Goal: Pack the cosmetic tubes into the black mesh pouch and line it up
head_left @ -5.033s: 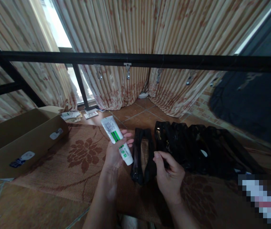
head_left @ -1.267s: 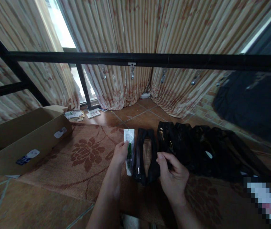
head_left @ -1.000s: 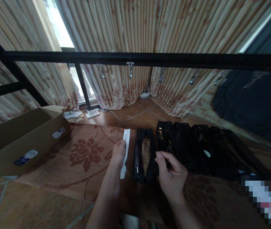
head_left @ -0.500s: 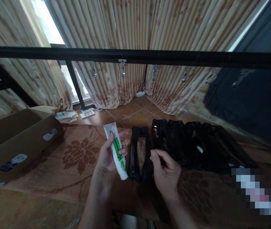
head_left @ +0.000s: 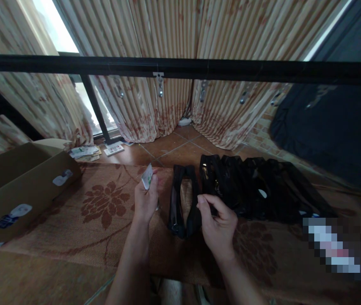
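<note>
My left hand [head_left: 146,201] is wrapped round a white tube with green print, like a toothpaste tube [head_left: 147,177]. Its flat end shows above my thumb, and most of the rest is hidden by the hand. Just right of it stands a black pouch [head_left: 175,203] with see-through sides, its top gaping so that the brown cloth shows through. My right hand [head_left: 220,226] pinches the pouch's right-hand edge between thumb and forefinger. The tube is outside the pouch, to its left.
More black pouches [head_left: 246,186] lie in a row at the right. An open cardboard box [head_left: 37,186] stands at the left on a brown patterned cloth [head_left: 104,203]. Papers [head_left: 85,151] lie behind the box. A black rail [head_left: 180,67] with metal clips crosses in front of curtains.
My left hand has turned over, so the tube's printed face has swung out of sight and its flat end points up. My right hand keeps its pinch at the pouch. The view has shifted slightly.
</note>
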A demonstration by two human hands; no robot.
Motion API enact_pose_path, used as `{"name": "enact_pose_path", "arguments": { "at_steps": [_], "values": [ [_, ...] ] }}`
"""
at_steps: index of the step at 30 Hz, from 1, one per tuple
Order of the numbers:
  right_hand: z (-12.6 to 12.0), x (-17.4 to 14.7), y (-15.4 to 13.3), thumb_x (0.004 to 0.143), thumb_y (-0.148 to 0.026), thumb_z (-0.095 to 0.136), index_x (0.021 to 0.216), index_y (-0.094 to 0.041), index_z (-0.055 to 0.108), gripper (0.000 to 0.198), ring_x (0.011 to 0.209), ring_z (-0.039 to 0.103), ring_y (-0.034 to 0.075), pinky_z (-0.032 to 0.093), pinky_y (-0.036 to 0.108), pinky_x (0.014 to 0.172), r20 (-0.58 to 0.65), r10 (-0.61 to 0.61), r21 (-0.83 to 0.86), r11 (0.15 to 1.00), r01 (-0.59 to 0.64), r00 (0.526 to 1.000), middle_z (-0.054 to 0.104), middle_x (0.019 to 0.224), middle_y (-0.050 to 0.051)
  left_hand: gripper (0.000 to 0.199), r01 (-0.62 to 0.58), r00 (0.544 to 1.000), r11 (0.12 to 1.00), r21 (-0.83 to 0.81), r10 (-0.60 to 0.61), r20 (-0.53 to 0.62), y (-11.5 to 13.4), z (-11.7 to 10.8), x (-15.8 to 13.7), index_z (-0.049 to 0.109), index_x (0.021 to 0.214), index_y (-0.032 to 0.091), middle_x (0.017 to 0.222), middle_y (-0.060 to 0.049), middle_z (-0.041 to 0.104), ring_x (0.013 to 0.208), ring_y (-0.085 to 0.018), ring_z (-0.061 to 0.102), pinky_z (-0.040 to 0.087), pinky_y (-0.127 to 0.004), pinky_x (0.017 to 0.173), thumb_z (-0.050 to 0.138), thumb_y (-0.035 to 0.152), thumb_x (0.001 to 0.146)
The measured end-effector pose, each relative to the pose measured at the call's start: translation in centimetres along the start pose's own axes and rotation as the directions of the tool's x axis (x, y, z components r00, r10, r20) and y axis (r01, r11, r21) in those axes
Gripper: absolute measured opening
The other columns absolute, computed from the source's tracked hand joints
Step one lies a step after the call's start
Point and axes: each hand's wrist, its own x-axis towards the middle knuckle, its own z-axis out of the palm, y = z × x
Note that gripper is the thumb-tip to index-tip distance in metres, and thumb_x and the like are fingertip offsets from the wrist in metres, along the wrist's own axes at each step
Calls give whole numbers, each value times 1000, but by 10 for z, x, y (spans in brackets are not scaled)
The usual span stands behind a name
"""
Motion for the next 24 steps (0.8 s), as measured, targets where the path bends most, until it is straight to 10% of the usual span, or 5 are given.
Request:
{"name": "enact_pose_path", "arguments": {
  "at_steps": [12,24],
  "values": [
    [1,-1,2,90,-30,60,79,-19,70,18,63,64,14,48,25,62,10,26,18,999,-26,1000,68,68,0,38,192,963,976,99,-207,175,-18,-6,3,74,101,13,93,-9,74,93,-25,67,49,-34,85,74,34,70],
    [1,0,-1,89,-30,60,78,-19,70,19,62,63,14,47,25,60,5,14,7,1000,-14,1000,68,67,0,7,208,880,947,244,-290,376,-28,-6,1,60,63,16,53,-1,54,49,-15,49,38,-25,48,60,22,67]
  ]
}}
